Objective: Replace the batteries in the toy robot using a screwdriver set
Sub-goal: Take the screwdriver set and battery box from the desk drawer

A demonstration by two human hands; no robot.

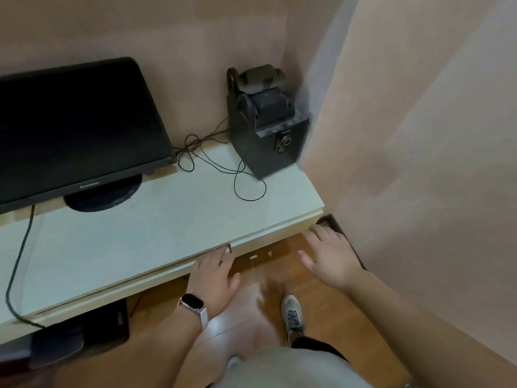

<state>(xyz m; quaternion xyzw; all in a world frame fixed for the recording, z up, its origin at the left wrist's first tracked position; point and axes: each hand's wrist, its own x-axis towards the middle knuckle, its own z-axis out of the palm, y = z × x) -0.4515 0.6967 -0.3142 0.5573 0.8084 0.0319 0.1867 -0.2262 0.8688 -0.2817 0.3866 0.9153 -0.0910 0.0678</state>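
While the left hand (215, 273) and right hand (327, 256) spread empty at the counter (167, 219) edge, a monitor (75, 127) stands at 10 o'clock and a speaker (268, 147) at 1 o'clock. Whether the dark shape (264, 85) atop it is the toy robot cannot be told.

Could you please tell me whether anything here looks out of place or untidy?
A thin black cable lies in tangled loops on the white cabinet between the monitor and the speaker box. Smaller speakers are piled askew on that dusty box. A few white scraps lie on the wooden floor.
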